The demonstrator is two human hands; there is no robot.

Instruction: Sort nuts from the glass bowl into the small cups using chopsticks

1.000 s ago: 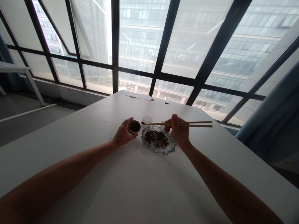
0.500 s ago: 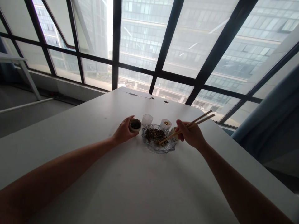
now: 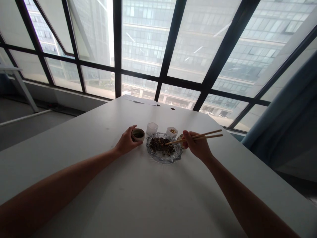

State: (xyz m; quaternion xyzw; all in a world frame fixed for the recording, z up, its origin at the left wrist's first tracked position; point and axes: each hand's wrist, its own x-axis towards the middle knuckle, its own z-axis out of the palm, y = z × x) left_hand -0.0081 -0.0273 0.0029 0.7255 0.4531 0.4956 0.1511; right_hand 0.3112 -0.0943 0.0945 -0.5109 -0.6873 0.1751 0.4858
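Note:
My left hand (image 3: pixel 126 142) grips a small round cup (image 3: pixel 138 134) with dark contents, left of the glass plate. In my right hand (image 3: pixel 196 143) is a pair of wooden chopsticks (image 3: pixel 208 135), their tips over the dark brown pieces (image 3: pixel 162 145) heaped on the clear scalloped plate (image 3: pixel 164 160). Whether the tips grip a piece cannot be made out. Behind the plate stand a white translucent cup (image 3: pixel 152 128) and another white cup (image 3: pixel 172 132) with pale pieces inside. A further pale cup is partly hidden behind my right fingers.
The white table (image 3: pixel 138 198) reaches toward large dark-framed windows. Papers (image 3: pixel 141 100) lie at its far edge, near two dark holes. A blue curtain (image 3: pixel 284 105) hangs at the right. Another white table (image 3: pixel 22 82) stands at the far left.
The chopstick tips have shifted from the front of the heap toward its back, and the chopsticks lie flatter. The cup in my left hand is tilted differently. The whole view has shifted slightly.

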